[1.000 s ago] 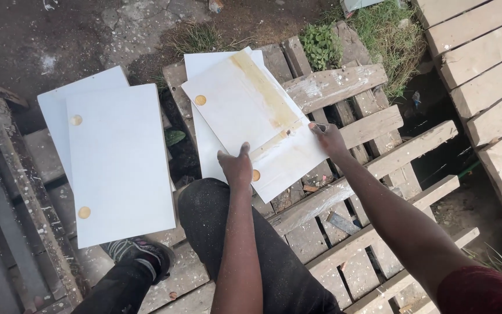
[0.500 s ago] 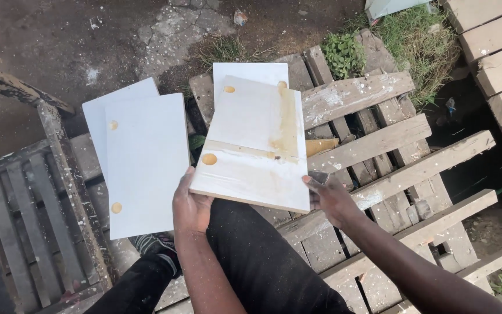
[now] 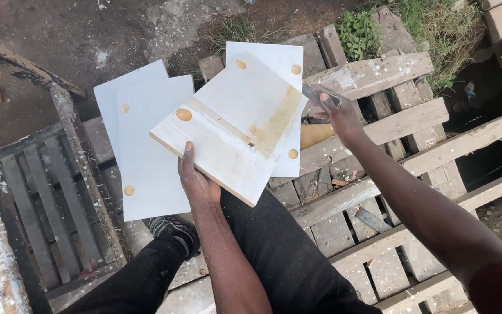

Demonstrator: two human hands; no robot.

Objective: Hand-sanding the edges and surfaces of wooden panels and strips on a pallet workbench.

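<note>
**Two hands, one white board lifted over the pallet**

Two hands are on the job, and the white board (image 3: 233, 131) hangs in the air between them, above the wooden pallet (image 3: 379, 122). Left hand (image 3: 196, 180) is clamped on the board's near long edge, thumb on top, fingers tucked underneath. Right hand (image 3: 335, 110) is out at the far right corner, closed around a small flat metal tool (image 3: 319, 95) (a scraper or blade, hard to tell) with its tip just at the board's edge.

Long axis runs from lower left up to upper right, tilted across the view, yellowish glue stains streaking its face. Left hand carries the weight and sits nearer the board's middle; right hand only meets the corner.

Under it, a second white panel (image 3: 289, 157) lies flat on the pallet's left end, round tan dowel marks showing. Further left, two more white panels (image 3: 152, 157) are stacked off the pallet's edge, beside a dark wooden frame (image 3: 47, 203). A shoe (image 3: 172, 228) shows below.
</note>
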